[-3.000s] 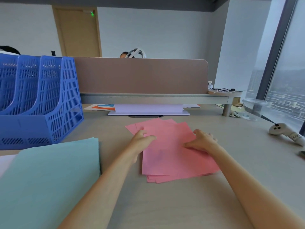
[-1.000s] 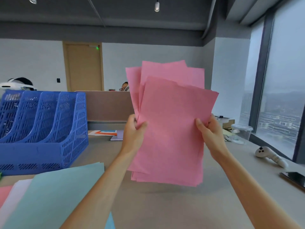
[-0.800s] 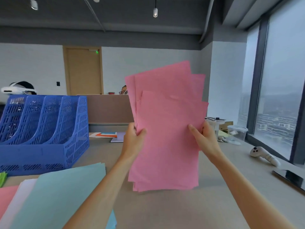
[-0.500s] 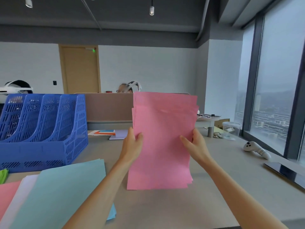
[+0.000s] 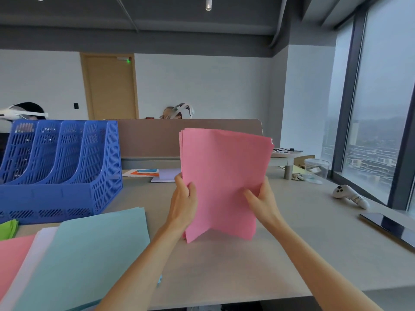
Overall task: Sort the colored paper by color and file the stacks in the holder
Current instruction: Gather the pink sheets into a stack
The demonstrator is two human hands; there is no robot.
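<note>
Down at the near-left corner of the desk (image 5: 224,270) lies the teal paper (image 5: 85,254), fanned over a pale sheet (image 5: 42,239) and a pink sheet (image 5: 13,250), with a scrap of green paper (image 5: 7,227) by the left edge. Those look sorted and waiting. Mid-desk, here's the action: the left hand (image 5: 183,205) grips the left edge of the pink stack (image 5: 224,176), thumb across the front and fingers tucked behind. The right hand (image 5: 261,203) grips the right edge the same way. The stack stands upright between them, its bottom edge on or just above the desk, and the sheets bow along the middle. This reads as squaring-up, and to do it well, ease the squeeze so the loose sheets can drop. Tap the bottom edge flat on the desk, then flatten out that bow, or the corners will catch on the way in. Top edges are nearly even, though a few are stepped at the upper right. Farther back toward the far-left corner stands the blue holder (image 5: 67,176), well apart from both hands, its slots showing no paper from here.
</note>
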